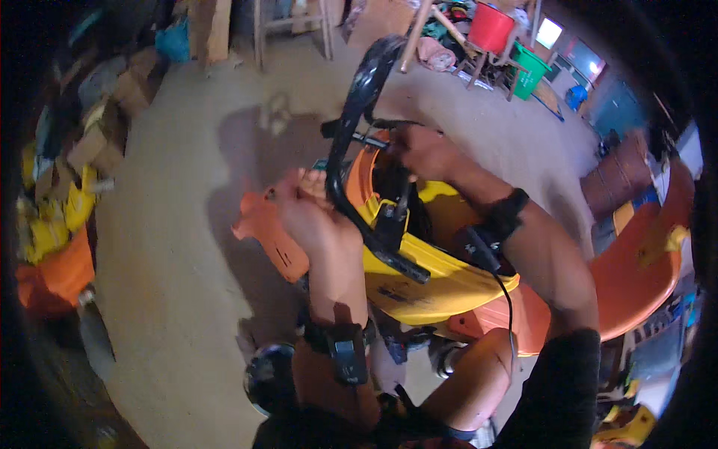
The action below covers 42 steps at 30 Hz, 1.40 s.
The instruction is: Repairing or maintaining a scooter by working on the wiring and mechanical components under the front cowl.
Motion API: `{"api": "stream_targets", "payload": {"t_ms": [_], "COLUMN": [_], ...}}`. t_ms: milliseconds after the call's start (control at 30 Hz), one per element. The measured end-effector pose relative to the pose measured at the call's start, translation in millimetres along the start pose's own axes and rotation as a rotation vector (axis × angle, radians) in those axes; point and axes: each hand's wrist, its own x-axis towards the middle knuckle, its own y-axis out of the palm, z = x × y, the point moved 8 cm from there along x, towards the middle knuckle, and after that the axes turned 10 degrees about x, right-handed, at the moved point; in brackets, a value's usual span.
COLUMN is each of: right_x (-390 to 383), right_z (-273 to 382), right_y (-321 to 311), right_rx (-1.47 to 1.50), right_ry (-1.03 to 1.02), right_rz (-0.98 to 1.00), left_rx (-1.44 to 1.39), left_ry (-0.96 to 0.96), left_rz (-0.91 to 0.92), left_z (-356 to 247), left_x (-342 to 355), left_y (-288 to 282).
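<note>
My left hand (307, 206) is palm-up with fingers curled, beside an orange plastic piece (273, 243); what it holds is unclear. My right hand (422, 153) is closed on a metal rod (368, 139) with a dark far end, behind a bent black tube frame (348, 179). The frame stands over a yellow plastic body (426, 288) with orange parts and a dark middle. A large orange curved shell (628, 277) lies at the right. Black devices are strapped to both my forearms.
Yellow and orange parts (56, 232) and cardboard (101, 142) are piled at left. A red bucket (490, 26) on a wooden stool, a green bin (529, 69) and bundles stand at the back. A rusty drum (613, 179) is at right. A round dark object (265, 374) lies by my legs.
</note>
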Motion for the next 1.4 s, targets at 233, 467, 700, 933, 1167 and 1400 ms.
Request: {"api": "stream_targets", "payload": {"t_ms": [233, 467, 700, 933, 1167, 1400], "right_x": [9, -33, -63, -84, -119, -147], "right_z": [18, 0, 17, -15, -18, -19], "right_y": [2, -42, -58, -42, -47, -41], "right_rx": [-0.249, 0.301, 0.701, 0.833, 0.704, 0.698], "right_ry": [0.045, 0.072, 0.017, 0.141, 0.234, 0.279], "right_rz": [0.085, 0.037, -0.083, -0.182, -0.116, -0.012], "left_rx": [0.165, 0.122, 0.137, 0.145, 0.219, 0.168], "left_ry": [0.115, 0.094, 0.129, 0.121, 0.141, 0.147], "left_rz": [-0.018, -0.016, -0.016, -0.016, 0.006, -0.098], "left_z": [-10, 1, -9, -4, -11, -9], "left_x": [14, 8, 13, -6, -5, 1], "left_y": [-3, -6, -11, 2, 3, -5]}}
